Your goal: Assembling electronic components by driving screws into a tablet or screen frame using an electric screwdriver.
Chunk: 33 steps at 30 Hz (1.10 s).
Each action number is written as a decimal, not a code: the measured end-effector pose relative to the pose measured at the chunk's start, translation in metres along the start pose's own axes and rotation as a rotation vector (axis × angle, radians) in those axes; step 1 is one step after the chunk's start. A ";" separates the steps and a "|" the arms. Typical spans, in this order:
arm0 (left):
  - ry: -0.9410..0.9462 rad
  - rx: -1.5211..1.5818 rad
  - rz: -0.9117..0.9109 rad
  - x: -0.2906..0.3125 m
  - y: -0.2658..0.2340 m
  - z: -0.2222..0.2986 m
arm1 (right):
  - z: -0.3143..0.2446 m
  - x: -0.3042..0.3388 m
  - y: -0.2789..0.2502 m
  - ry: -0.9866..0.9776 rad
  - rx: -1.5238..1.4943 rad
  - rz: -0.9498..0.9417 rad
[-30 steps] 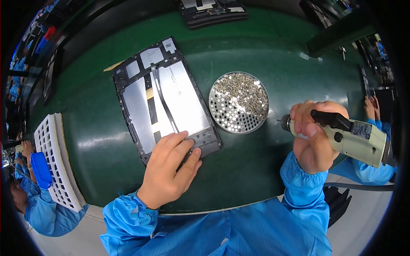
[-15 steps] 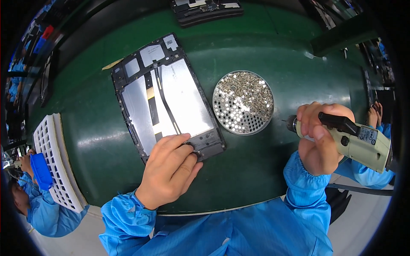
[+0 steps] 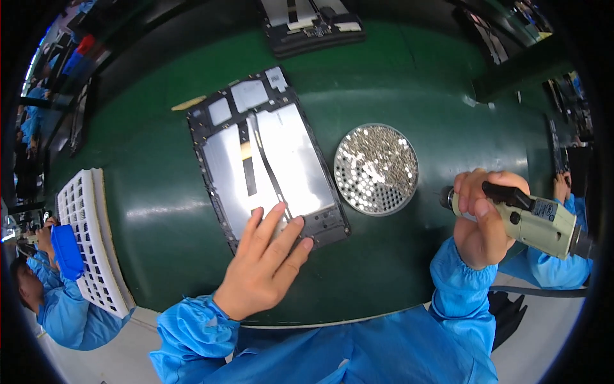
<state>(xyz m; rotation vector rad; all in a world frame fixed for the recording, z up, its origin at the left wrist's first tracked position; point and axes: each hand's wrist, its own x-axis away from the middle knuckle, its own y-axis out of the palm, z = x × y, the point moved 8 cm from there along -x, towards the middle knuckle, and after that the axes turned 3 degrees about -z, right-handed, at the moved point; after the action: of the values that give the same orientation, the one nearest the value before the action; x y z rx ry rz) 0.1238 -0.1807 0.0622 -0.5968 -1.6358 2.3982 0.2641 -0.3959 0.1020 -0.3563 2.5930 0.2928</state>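
Note:
A tablet housing, black-edged with a silver metal back, lies on the green table in front of me. A dark flat cable runs lengthwise down its middle. My left hand rests on the near end of the housing, fingers spread and almost flat, with nothing held. To the right of the housing sits a round dish of small screws, some standing in its holes. My right hand is wrapped round a pale green electric screwdriver, whose tip points left toward the dish.
A white slotted tray with a blue bin stands at the left edge, where a co-worker in blue sits. Stacked tablet housings lie at the far side. A dark green bar crosses the far right.
My left hand's fingers have gone from curled at the housing's near end to spread flat on it. The whole view has shifted slightly. My right hand keeps its grip on the screwdriver.

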 end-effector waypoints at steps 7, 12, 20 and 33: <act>-0.118 -0.030 0.108 0.012 -0.014 -0.038 | 0.000 0.002 -0.015 0.007 0.039 0.041; -0.128 -0.248 0.195 -0.014 -0.052 -0.140 | 0.001 0.001 -0.016 0.008 0.027 0.043; -0.192 -0.421 0.157 -0.086 -0.068 -0.274 | 0.005 0.001 -0.016 0.014 0.033 0.097; -0.131 -0.350 -0.001 -0.198 -0.012 -0.215 | 0.009 -0.005 -0.034 0.152 0.135 0.173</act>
<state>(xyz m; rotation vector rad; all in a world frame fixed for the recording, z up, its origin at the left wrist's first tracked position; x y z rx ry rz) 0.3924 -0.0652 0.0506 -0.4961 -2.1328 2.2051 0.2828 -0.4244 0.0920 -0.1105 2.7805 0.1537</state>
